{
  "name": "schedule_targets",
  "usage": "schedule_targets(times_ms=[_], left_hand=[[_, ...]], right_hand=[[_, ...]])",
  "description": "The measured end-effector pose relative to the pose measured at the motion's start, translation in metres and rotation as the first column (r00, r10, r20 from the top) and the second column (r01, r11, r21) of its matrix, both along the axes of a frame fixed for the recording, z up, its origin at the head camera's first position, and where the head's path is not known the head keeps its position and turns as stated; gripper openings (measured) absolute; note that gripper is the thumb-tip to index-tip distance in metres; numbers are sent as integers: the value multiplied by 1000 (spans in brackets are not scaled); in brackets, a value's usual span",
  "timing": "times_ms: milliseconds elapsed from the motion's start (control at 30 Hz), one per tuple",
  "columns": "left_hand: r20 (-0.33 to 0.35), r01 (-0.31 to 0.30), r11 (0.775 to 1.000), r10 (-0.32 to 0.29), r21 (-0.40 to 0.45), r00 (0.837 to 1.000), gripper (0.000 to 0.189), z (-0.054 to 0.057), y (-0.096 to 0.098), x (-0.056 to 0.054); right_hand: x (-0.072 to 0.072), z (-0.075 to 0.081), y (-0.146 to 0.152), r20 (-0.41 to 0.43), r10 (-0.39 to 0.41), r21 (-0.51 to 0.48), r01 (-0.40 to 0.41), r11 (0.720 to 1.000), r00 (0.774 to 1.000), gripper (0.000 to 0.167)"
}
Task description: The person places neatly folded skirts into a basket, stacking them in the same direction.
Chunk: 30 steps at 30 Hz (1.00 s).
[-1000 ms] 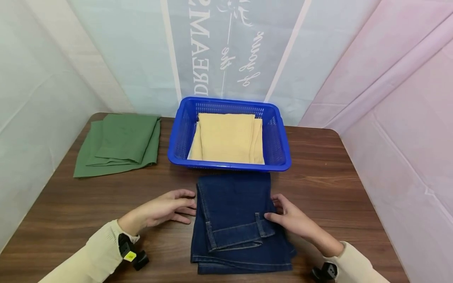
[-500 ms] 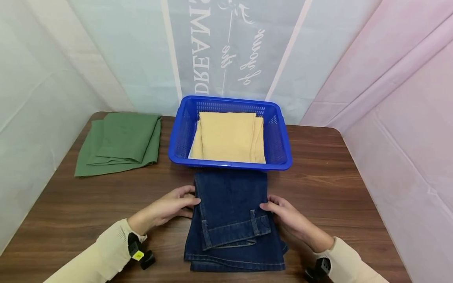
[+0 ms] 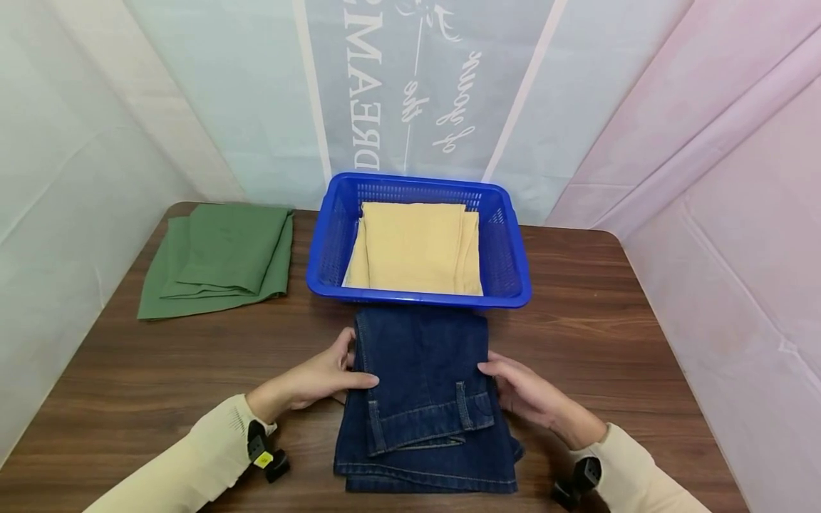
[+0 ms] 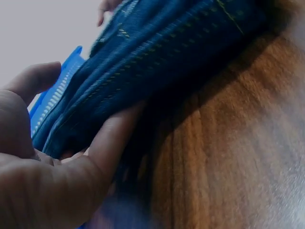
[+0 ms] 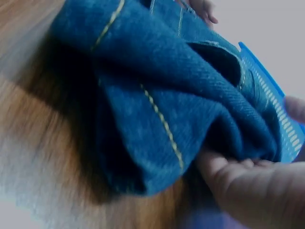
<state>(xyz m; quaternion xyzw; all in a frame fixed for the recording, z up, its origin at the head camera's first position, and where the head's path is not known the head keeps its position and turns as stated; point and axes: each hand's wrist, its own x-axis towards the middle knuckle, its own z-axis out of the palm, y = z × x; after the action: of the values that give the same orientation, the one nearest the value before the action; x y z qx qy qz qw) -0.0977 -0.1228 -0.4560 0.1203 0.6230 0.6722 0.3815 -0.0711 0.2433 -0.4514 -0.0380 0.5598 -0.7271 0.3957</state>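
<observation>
Folded dark-blue jeans (image 3: 426, 349) lie in front of the basket, waistband and belt loops toward the near side, lower layers spreading out below. My left hand (image 3: 321, 377) grips their left edge, thumb laid on top; in the left wrist view its fingers (image 4: 112, 138) reach under the denim. At the opposite edge, my right hand (image 3: 539, 399) holds the jeans with its thumb at the top layer. The right wrist view has the right fingers (image 5: 214, 167) tucked beneath the folds, their tips hidden by the cloth.
Just behind the jeans stands a blue plastic basket (image 3: 417, 298) with folded pale-yellow cloth (image 3: 413, 246) inside. Folded green cloth (image 3: 231, 246) lies at the back left of the wooden table (image 3: 577, 320). Hanging sheets (image 3: 737, 235) enclose the table at the back and sides.
My left hand has come right from beside the jeans and now grips their edge, thumb on top. The jeans have shifted slightly left. The right hand has stayed at their right edge.
</observation>
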Motion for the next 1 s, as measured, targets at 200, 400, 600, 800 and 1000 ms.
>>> schedule_targets(times_ms=[200, 400, 600, 800, 1000], left_hand=[[-13, -72, 997, 72, -7, 997, 77, -6, 2, 0], [49, -98, 993, 95, 61, 994, 79, -9, 1, 0], [97, -141, 990, 137, 32, 986, 75, -10, 0, 2], [131, -171, 984, 163, 52, 978, 83, -12, -3, 3], [147, -168, 983, 156, 78, 977, 85, -9, -6, 4]], right_hand=[[-2, -8, 5, 56, 14, -132, -7, 991, 998, 71], [-2, -12, 8, 98, 31, -153, -16, 988, 995, 62], [-2, -18, 7, 101, 6, -115, 6, 993, 995, 58], [0, -24, 1, 27, -50, -57, 52, 997, 998, 39], [4, -21, -2, 1, -96, -4, 96, 995, 995, 30]])
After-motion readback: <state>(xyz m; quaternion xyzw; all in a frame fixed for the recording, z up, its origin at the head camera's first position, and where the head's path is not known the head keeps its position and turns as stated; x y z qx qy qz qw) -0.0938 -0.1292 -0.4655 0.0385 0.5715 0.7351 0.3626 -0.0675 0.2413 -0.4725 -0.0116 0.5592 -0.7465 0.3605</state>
